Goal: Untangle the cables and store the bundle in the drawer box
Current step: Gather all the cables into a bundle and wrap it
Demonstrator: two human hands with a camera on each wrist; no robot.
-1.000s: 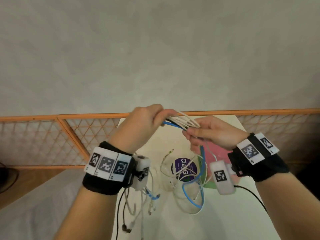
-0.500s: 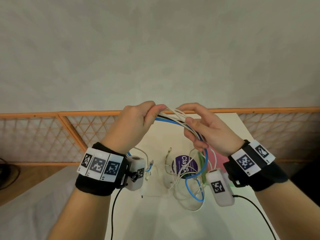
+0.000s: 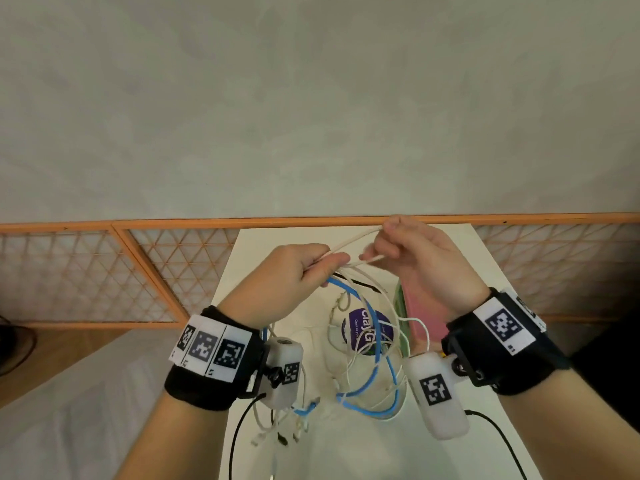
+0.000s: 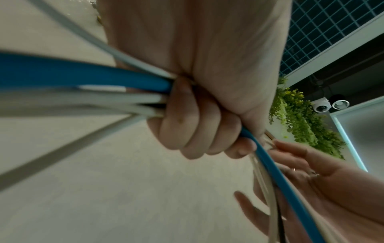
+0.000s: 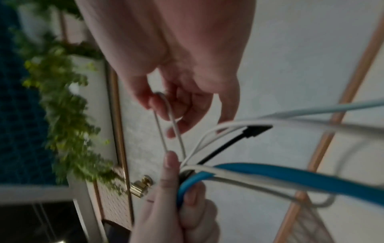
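Observation:
A bundle of cables [image 3: 367, 344], one blue and several white with a black one, hangs in loops over the white table [image 3: 346, 452]. My left hand [image 3: 308, 271] is a fist round the bundle's top; the left wrist view shows its fingers [image 4: 195, 125] wrapped round the blue cable [image 4: 83, 74] and the white ones. My right hand [image 3: 384, 249], just right of it, pinches a thin white cable loop [image 5: 166, 118] that runs out of the bundle toward the left thumb [image 5: 171, 166]. Loose plug ends [image 3: 277, 434] dangle below the left wrist.
A round purple lid or tub [image 3: 363, 332] lies on the table under the loops. A pink and green flat box [image 3: 420, 306] sits beside it, partly hidden by my right wrist. An orange lattice rail [image 3: 138, 271] and a wall stand behind the table.
My right hand let go of the whole bundle and now pinches one white loop, drawn up and right, away from the left hand. The left hand keeps its grip and sits slightly lower.

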